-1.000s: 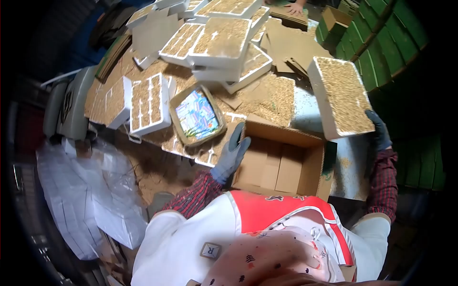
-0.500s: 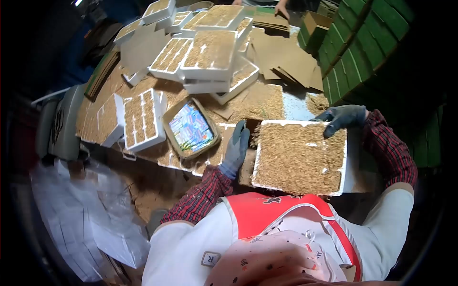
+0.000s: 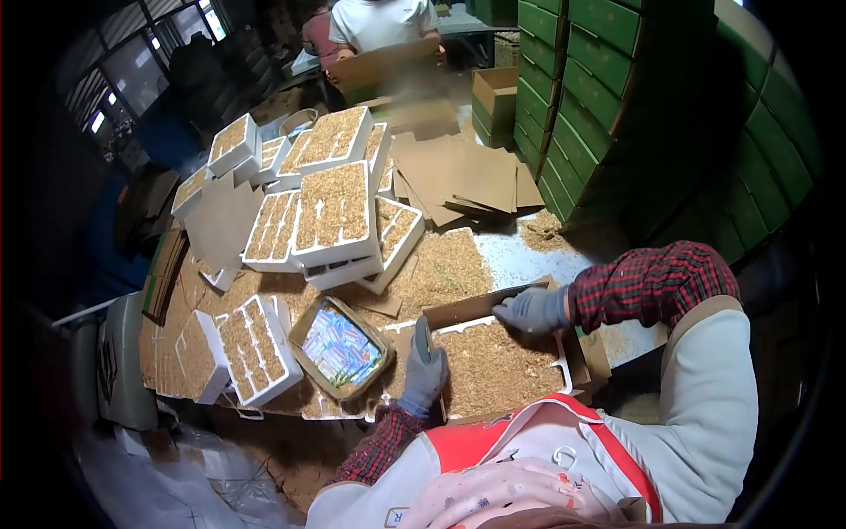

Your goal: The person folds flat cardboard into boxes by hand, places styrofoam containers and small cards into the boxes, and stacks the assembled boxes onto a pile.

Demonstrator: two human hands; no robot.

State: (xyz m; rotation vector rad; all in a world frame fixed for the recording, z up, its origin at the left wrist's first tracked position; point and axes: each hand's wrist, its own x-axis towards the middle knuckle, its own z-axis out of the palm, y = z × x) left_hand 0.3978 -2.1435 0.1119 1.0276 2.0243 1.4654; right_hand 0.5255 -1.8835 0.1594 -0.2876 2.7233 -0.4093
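A white foam tray [image 3: 502, 368] filled with tan, chaff-like loose material lies in front of me, inside or just above an open cardboard box [image 3: 471, 309]. The box's far wall and right-hand flap stand up around it. My left hand [image 3: 425, 377], in a grey glove, closes on the left wall of the box, fingers pointing up. At the tray's far edge, near the box's back wall, is my gloved right hand [image 3: 534, 312]; its fingers curl over the edge and their tips are partly hidden. Left of the box sits a basket [image 3: 383, 363] of colourful small packets.
Stacked filled foam trays [image 3: 335, 212] and cardboard sheets [image 3: 476, 176] cover the table's far side. More trays [image 3: 260, 348] lie at left. Tall green box stacks [image 3: 582, 115] rise at right. Opposite, a person [image 3: 383, 26] holds a cardboard piece [image 3: 388, 70].
The tray has come down and left into the box area. My right hand moved from the tray's far right corner leftward along its far edge. The view has tilted up, showing the person opposite.
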